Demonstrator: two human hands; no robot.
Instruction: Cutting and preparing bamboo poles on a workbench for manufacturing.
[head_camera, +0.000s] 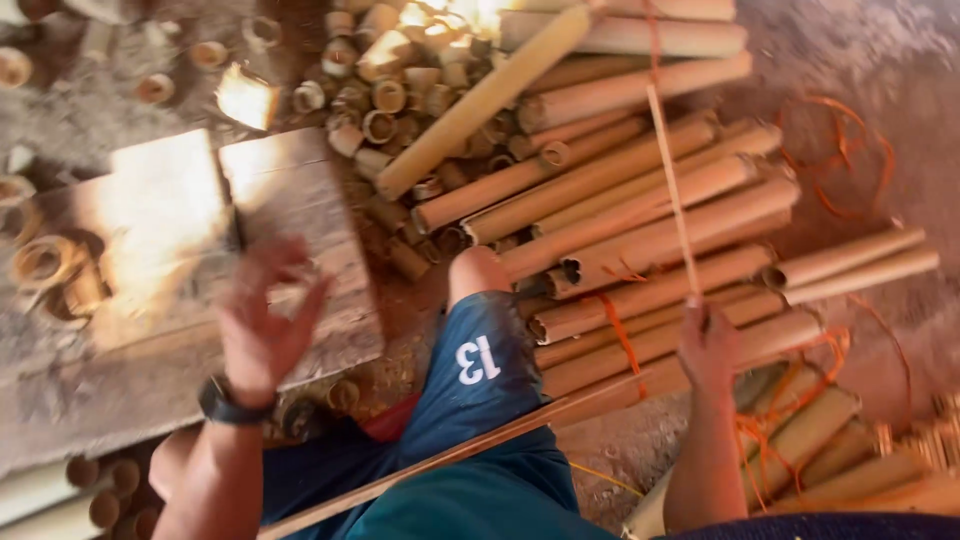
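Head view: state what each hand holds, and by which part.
Right hand grips a thin bamboo strip at its lower end. Left hand is open, holding nothing.

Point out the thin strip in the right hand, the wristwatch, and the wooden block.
thin strip (672, 180), head view, mid-length of the strip.
wristwatch (232, 405), head view, black band on left wrist.
wooden block (290, 190), head view, bare top face.

Cut bamboo rings (385, 95) heap beside a wooden board (160, 300).

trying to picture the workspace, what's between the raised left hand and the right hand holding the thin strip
In the head view, the person's bent knee in blue shorts lies between the left hand and right hand, which grips the thin bamboo strip.
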